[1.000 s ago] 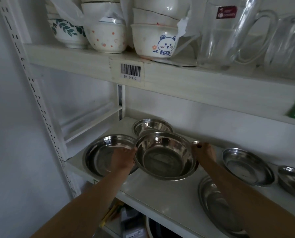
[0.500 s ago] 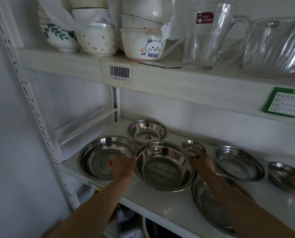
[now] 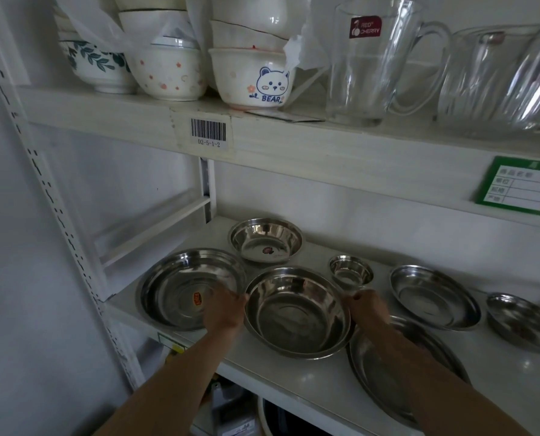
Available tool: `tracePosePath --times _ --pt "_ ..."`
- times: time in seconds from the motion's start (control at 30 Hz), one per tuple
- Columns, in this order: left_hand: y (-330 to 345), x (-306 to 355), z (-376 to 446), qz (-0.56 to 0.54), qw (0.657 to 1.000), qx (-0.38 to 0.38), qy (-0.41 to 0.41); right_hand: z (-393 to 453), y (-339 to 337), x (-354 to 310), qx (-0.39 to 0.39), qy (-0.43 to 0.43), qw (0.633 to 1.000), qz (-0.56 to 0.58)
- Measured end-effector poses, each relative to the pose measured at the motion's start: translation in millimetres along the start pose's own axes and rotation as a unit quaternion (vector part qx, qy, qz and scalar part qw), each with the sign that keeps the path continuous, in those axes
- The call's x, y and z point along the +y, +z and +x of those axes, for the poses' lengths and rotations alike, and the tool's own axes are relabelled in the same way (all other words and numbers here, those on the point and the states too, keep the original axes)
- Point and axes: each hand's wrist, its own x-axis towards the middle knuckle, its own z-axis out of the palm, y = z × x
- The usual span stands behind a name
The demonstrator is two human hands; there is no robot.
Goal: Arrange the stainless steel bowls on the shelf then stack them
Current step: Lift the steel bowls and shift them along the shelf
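Steel bowl (image 3: pixel 297 313) on white shelf (image 3: pixel 294 385), fingers of left hand (image 3: pixel 223 309) and right hand (image 3: pixel 367 308) closed on its rim.

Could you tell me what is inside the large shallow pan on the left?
The shallow pan holds only an orange sticker; the left hand covers its right edge.

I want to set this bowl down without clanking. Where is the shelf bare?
Bare patches: the front edge of the shelf below the held bowl, and the back strip by the wall behind the tiny bowl. The left end, around the wide pan and rear bowl, is crowded.
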Motion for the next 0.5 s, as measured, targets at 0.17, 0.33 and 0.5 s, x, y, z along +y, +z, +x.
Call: tracePosePath --times 0.17,0.33,0.5 --pt "-23 20 -28 0.022 0.999 0.012 0.019 1 5 4 -0.007 0.019 1.000 -0.013" --pt "-31 31 -40 0.040 0.999 0.002 0.014 0 5 4 -0.005 0.025 1.000 -0.016" --pt "-28 27 -39 0.051 0.998 0.014 0.014 1 7 5 -0.002 0.026 1.000 -0.014"
